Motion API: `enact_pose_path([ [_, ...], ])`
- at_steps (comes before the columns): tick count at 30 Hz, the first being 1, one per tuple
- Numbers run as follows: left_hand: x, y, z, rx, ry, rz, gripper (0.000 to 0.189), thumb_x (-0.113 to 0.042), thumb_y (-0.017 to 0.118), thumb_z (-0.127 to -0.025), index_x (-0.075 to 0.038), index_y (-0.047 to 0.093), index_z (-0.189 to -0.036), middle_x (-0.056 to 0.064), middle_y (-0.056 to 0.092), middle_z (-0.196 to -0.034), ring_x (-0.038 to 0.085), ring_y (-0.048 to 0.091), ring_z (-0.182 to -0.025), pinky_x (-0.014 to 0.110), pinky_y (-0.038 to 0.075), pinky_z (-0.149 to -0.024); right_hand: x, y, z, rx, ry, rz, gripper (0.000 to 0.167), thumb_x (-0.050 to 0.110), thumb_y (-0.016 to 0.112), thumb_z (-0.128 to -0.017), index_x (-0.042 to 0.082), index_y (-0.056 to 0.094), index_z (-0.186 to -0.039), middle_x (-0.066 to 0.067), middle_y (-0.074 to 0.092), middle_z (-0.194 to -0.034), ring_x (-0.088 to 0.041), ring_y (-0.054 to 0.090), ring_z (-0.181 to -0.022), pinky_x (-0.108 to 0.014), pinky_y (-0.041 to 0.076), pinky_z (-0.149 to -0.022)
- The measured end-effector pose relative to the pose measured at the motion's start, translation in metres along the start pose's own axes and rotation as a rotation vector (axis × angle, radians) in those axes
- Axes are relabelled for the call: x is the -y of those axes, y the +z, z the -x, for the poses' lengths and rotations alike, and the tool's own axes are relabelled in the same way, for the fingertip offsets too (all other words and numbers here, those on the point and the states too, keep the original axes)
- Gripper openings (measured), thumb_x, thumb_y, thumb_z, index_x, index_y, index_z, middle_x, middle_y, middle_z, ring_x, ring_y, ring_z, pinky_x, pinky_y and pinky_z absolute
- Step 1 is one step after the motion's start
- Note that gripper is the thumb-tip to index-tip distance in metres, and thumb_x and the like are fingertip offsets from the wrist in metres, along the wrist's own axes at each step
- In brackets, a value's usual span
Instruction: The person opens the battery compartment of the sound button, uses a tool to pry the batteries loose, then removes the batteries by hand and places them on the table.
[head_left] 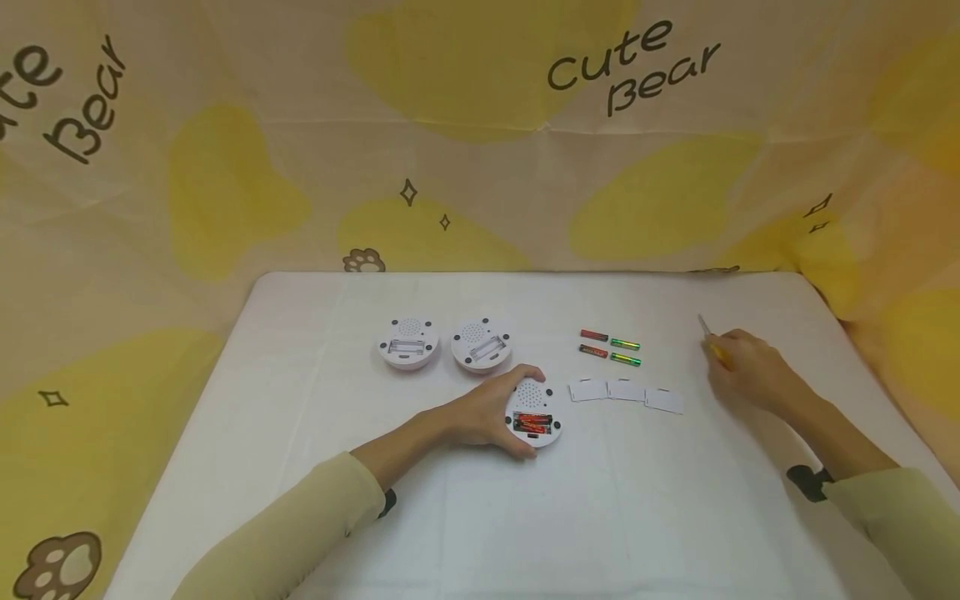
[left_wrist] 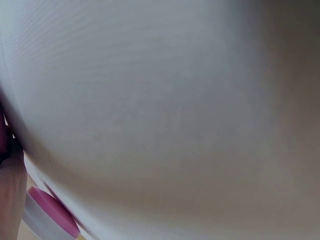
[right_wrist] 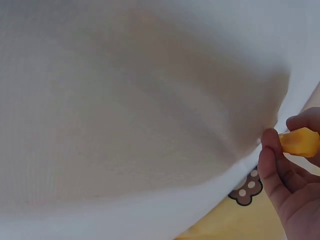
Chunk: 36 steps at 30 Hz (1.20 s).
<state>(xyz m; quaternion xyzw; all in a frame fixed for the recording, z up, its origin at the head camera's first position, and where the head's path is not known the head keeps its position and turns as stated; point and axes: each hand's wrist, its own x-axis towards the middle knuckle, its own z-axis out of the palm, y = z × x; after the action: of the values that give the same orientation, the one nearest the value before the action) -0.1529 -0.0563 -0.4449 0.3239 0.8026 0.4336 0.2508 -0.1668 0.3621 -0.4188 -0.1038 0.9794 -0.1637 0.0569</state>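
My left hand [head_left: 487, 410] grips a round white device [head_left: 530, 396] by its sides, thumb at the near edge and fingers at the far edge. Its underside faces up, showing a speaker grille, dark feet and an uncovered battery compartment with red-and-black batteries [head_left: 533, 422] inside. In the left wrist view only part of the left hand [left_wrist: 11, 195] shows, at the left edge. Over at the right, my right hand [head_left: 750, 367] holds a screwdriver [head_left: 722, 353] by its yellow handle, the metal shaft pointing away. The right wrist view shows fingers around the yellow handle [right_wrist: 301, 142].
Two similar devices [head_left: 408, 343] [head_left: 482, 343] lie underside up at the back, their battery compartments uncovered and without batteries. Loose red batteries [head_left: 593, 351] and green batteries [head_left: 626, 359] lie right of them. Three white covers [head_left: 626, 390] form a row nearer. A printed cloth [head_left: 480, 167] hangs behind the white table [head_left: 600, 517].
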Motion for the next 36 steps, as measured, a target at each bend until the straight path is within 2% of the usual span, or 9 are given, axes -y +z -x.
enact_pose_path([
  [7,0.000,0.000,0.000,0.000,0.002,-0.003,0.098,-0.031,0.094,-0.065,-0.018,0.037,-0.144,-0.005,0.048,-0.136,0.010,0.046,-0.122,0.035,0.034,-0.110,-0.002,0.003,0.001,0.020,-0.004,0.051,0.041,0.005,0.062,-0.093,-0.015,0.055,-0.128,-0.038,0.055,-0.117,-0.054,0.055,-0.105,-0.065,0.046,-0.089],
  [14,-0.003,-0.001,0.001,0.008,-0.010,0.022,0.099,-0.029,0.094,-0.065,-0.018,0.036,-0.145,-0.004,0.048,-0.136,0.009,0.047,-0.122,0.034,0.034,-0.110,0.000,0.004,0.003,0.054,0.022,0.056,0.043,0.013,0.058,-0.099,-0.014,0.053,-0.132,-0.037,0.057,-0.120,-0.055,0.054,-0.111,-0.064,0.045,-0.091],
  [19,-0.003,-0.001,0.001,0.007,-0.020,0.026,0.098,-0.030,0.094,-0.066,-0.018,0.037,-0.145,-0.005,0.048,-0.135,0.009,0.046,-0.122,0.034,0.033,-0.110,0.002,0.001,0.006,0.039,0.002,0.099,0.046,0.014,0.060,-0.096,-0.013,0.052,-0.132,-0.037,0.055,-0.123,-0.054,0.054,-0.110,-0.065,0.045,-0.089],
  [22,-0.004,-0.002,0.001,0.007,-0.026,0.029,0.098,-0.030,0.094,-0.066,-0.018,0.036,-0.145,-0.005,0.049,-0.134,0.009,0.047,-0.121,0.034,0.034,-0.110,0.006,-0.001,0.006,-0.004,-0.004,0.134,0.050,0.016,0.063,-0.094,-0.011,0.051,-0.134,-0.037,0.053,-0.125,-0.054,0.054,-0.109,-0.065,0.047,-0.086],
  [28,-0.003,-0.002,0.001,0.004,-0.022,0.021,0.099,-0.030,0.094,-0.065,-0.018,0.036,-0.145,-0.005,0.048,-0.136,0.009,0.047,-0.122,0.034,0.034,-0.110,0.034,-0.004,0.003,-0.185,-0.091,0.159,0.053,0.020,0.069,-0.092,-0.004,0.052,-0.136,-0.034,0.055,-0.128,-0.052,0.056,-0.110,-0.064,0.048,-0.083],
  [31,-0.001,-0.001,0.001,0.002,-0.019,0.015,0.100,-0.030,0.094,-0.065,-0.018,0.036,-0.145,-0.004,0.048,-0.136,0.009,0.046,-0.123,0.035,0.033,-0.111,0.059,-0.002,0.004,-0.194,-0.165,0.058,0.051,0.018,0.072,-0.091,0.001,0.055,-0.136,-0.026,0.061,-0.125,-0.043,0.061,-0.102,-0.057,0.052,-0.079],
  [34,-0.001,-0.001,0.001,0.001,-0.019,0.014,0.100,-0.031,0.094,-0.065,-0.019,0.036,-0.145,-0.004,0.047,-0.137,0.009,0.046,-0.124,0.035,0.033,-0.111,0.084,0.007,0.004,-0.168,-0.272,-0.099,0.049,0.014,0.076,-0.088,0.004,0.060,-0.132,-0.017,0.067,-0.116,-0.030,0.064,-0.094,-0.047,0.055,-0.073],
  [36,-0.001,-0.001,0.001,0.002,-0.018,0.013,0.100,-0.031,0.094,-0.065,-0.018,0.036,-0.145,-0.004,0.047,-0.138,0.010,0.045,-0.124,0.036,0.033,-0.111,0.101,0.015,0.004,-0.155,-0.344,-0.192,0.045,0.012,0.077,-0.086,0.005,0.063,-0.128,-0.012,0.070,-0.112,-0.026,0.065,-0.093,-0.045,0.056,-0.074],
])
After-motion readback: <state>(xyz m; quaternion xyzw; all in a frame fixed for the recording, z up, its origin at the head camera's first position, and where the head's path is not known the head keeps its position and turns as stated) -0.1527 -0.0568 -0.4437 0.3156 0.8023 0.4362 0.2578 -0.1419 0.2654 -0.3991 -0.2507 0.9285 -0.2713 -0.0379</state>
